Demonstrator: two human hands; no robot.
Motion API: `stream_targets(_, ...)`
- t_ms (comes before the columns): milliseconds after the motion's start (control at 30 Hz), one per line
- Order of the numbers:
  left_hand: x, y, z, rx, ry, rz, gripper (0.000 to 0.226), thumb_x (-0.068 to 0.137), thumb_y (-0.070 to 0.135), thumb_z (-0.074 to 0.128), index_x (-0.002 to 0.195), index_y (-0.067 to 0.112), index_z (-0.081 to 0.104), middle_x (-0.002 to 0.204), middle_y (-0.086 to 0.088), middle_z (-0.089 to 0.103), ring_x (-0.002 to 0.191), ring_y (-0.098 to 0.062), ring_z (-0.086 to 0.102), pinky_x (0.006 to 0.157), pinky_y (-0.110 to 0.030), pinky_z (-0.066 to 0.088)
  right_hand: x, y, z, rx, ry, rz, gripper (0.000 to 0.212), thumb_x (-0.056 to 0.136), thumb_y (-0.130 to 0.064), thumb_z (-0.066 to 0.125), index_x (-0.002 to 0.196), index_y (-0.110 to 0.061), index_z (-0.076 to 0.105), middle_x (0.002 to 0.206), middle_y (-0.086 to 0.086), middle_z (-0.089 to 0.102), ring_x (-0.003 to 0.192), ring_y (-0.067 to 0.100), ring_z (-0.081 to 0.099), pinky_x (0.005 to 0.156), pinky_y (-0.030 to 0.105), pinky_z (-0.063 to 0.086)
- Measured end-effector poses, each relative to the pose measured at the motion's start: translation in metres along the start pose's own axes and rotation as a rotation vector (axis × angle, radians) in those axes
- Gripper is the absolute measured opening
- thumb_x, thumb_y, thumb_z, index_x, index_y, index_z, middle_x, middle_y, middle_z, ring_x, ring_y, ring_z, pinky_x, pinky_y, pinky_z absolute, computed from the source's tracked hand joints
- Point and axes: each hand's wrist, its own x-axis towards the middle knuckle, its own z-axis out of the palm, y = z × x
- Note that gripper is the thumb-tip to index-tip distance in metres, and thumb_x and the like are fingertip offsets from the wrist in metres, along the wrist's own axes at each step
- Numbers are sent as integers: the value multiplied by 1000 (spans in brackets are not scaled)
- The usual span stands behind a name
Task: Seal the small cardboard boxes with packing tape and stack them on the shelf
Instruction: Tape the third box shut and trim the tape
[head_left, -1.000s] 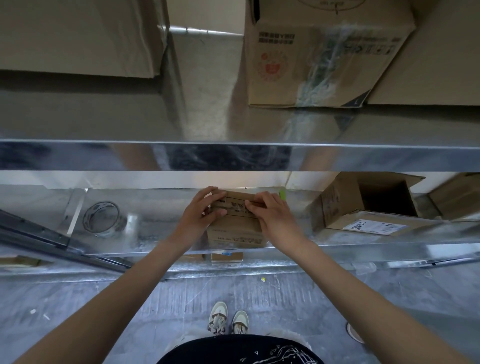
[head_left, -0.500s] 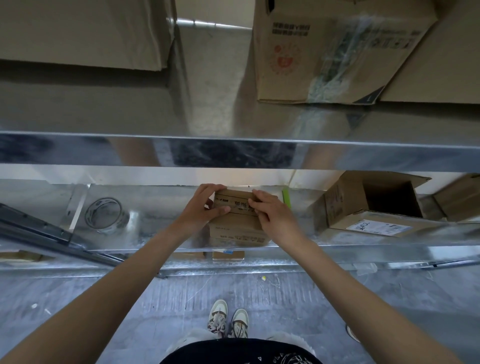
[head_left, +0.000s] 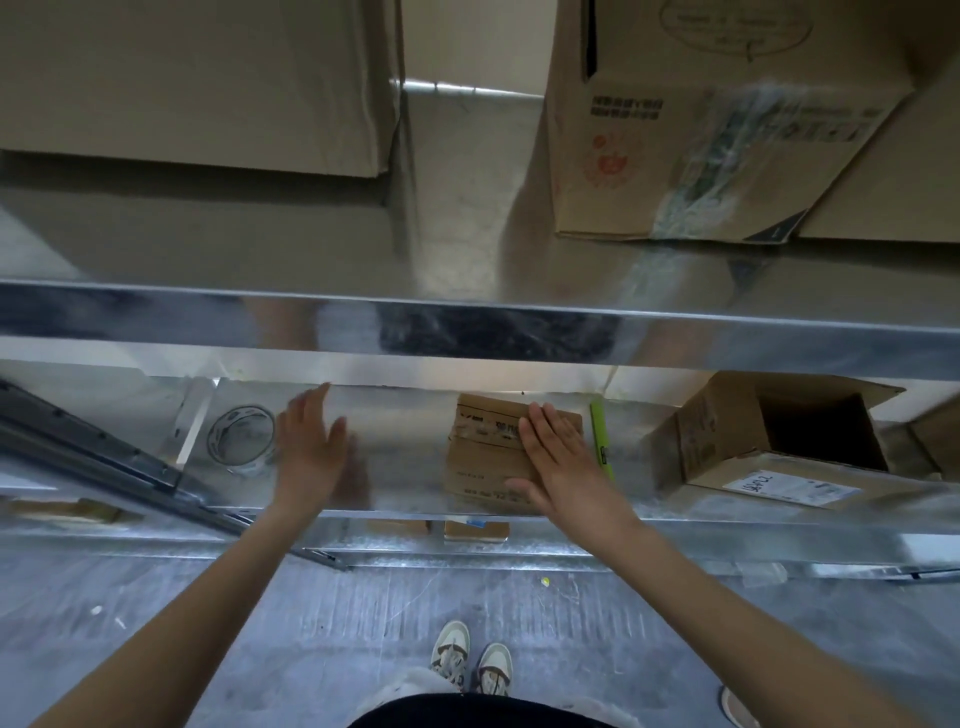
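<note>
The two stacked small boxes (head_left: 488, 457) sit on the metal shelf (head_left: 405, 499). To seat them well, press flat and square the top box over the lower one. The right hand (head_left: 558, 467) lies open, fingers straight, against the stack; the left hand (head_left: 311, 447) hovers open and empty beside the tape roll (head_left: 241, 436)

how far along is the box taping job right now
Done: two small boxes sit stacked on the metal shelf, and the top one has tape across it. In hand: the right hand lies flat on the stack, while the left hand is open near the tape roll, holding nothing. Left: the open box to the right is unsealed.
</note>
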Motion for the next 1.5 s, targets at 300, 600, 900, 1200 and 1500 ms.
stream_targets(300,1,-72,-48,598,-174,-162,28,91,13,55,113,-3,58,121,-29,54,115,-42,45,97,-44,38,-1,0,1,83,180,-39,79,98,-58,10,131,1,49,137,20,51,132,26,31,114,34,6)
stream_targets(600,-51,123,-60,-610,-334,117,25,87,32,57,86,7,57,90,3,70,85,-2,65,70,-15,50,1,6,10,266,310,-107,86,91,-65,-4,144,-9,35,149,-7,15,143,10,7,113,13,-11)
stream_targets(900,-61,147,-6,-393,-507,199,10,93,25,57,90,16,54,88,8,64,73,3,59,62,-15,45,2,3,5,534,415,-74,51,94,-33,32,130,-6,57,142,8,47,134,14,28,112,31,20)
stream_targets(1200,-57,147,-1,-307,-529,245,28,92,38,55,102,13,57,96,0,69,84,-18,66,76,-46,52,0,-2,-24,901,348,153,44,99,-18,44,143,-22,42,136,-8,49,123,9,46,94,7,34)
stream_targets(1500,-52,144,6,-346,-514,287,8,92,38,53,85,34,52,66,17,58,62,-1,53,59,-23,38,0,-18,-78,965,246,54,33,92,-29,60,125,-25,60,119,-14,57,110,0,53,95,13,40)
